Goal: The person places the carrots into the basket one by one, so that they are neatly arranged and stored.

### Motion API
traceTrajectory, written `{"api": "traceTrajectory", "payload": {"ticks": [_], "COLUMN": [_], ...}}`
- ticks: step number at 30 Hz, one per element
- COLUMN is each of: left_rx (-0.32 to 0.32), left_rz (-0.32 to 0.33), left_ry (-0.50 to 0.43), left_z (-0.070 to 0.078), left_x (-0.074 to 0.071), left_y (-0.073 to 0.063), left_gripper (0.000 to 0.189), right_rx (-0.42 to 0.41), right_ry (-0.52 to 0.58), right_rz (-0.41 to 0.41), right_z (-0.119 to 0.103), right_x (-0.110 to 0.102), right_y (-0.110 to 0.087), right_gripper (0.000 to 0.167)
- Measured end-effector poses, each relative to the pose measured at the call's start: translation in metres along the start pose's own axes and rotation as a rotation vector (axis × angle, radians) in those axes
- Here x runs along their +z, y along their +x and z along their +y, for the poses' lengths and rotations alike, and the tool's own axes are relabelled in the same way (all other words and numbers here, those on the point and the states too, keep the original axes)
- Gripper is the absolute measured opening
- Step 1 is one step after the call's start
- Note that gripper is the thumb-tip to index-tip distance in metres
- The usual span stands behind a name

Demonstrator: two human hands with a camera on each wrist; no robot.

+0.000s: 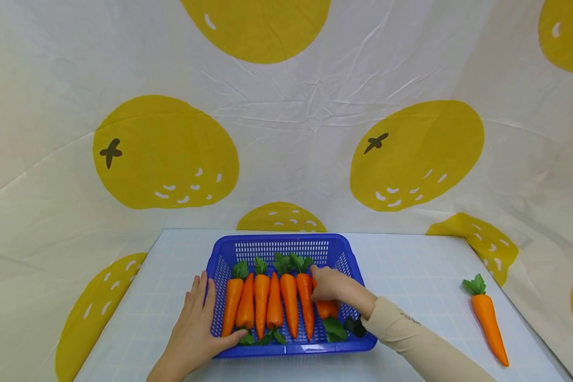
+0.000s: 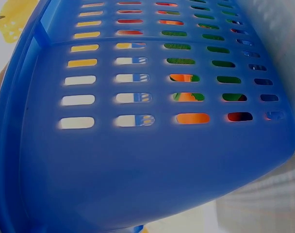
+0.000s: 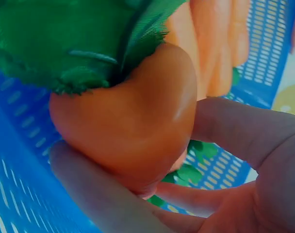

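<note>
A blue plastic basket (image 1: 288,348) holds a row of orange carrots (image 1: 261,302) with green leafy tops, some pointing away and some toward the front. My right hand (image 1: 331,284) reaches inside at the basket's right end. It grips a carrot (image 3: 138,116) between thumb and fingers; this carrot's leaves (image 1: 334,329) lie toward the basket's front. My left hand (image 1: 193,329) rests on the basket's left side with fingers straight, its thumb over the front left corner. In the left wrist view, the basket's slotted side wall (image 2: 147,165) fills most of the picture.
Another carrot (image 1: 491,329) with a leafy top lies on the table at the far right, outside the basket. The table (image 1: 410,265) has a pale checked cover. Behind it hangs a white cloth (image 1: 286,159) with large yellow fruit prints.
</note>
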State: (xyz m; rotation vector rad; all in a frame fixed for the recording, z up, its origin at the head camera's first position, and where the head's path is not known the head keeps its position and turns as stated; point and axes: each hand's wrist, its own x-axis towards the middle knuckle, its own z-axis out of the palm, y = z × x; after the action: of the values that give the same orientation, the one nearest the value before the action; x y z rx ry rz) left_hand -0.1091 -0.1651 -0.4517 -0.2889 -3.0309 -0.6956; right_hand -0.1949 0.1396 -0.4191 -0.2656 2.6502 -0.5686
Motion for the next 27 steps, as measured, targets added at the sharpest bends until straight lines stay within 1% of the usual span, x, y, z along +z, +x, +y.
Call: {"api": "traceTrajectory", "payload": {"ticks": [3, 8, 10, 14, 18, 23, 27], "left_rx": [0.001, -0.001, 0.000, 0.006, 0.002, -0.011, -0.007], "left_rz": [-0.003, -0.007, -0.002, 0.013, 0.010, -0.012, -0.008], "left_ry": [-0.003, -0.013, -0.011, -0.008, -0.007, 0.007, 0.009], "left_z": [0.000, 0.000, 0.000, 0.000, 0.001, 0.001, 0.001], "left_x": [0.000, 0.001, 0.001, 0.001, 0.000, -0.001, -0.001], "left_y": [0.000, 0.000, 0.000, 0.000, 0.000, 0.000, 0.000], "left_gripper": [0.134, 0.133, 0.133, 0.133, 0.133, 0.134, 0.134], "right_rx": [0.014, 0.050, 0.047, 0.015, 0.019, 0.035, 0.012], "right_ry": [-0.023, 0.022, 0.024, -0.032, -0.037, 0.034, 0.072], "right_rz": [-0.007, -0.016, -0.008, 0.005, -0.006, -0.029, -0.040], "right_z": [0.001, 0.004, 0.005, 0.005, 0.005, 0.006, 0.008], "right_x": [0.005, 0.013, 0.014, 0.014, 0.013, 0.012, 0.008], "right_y": [0.003, 0.008, 0.009, 0.009, 0.009, 0.010, 0.009], "right_gripper": [0.074, 0.073, 0.073, 0.073, 0.075, 0.074, 0.063]}}
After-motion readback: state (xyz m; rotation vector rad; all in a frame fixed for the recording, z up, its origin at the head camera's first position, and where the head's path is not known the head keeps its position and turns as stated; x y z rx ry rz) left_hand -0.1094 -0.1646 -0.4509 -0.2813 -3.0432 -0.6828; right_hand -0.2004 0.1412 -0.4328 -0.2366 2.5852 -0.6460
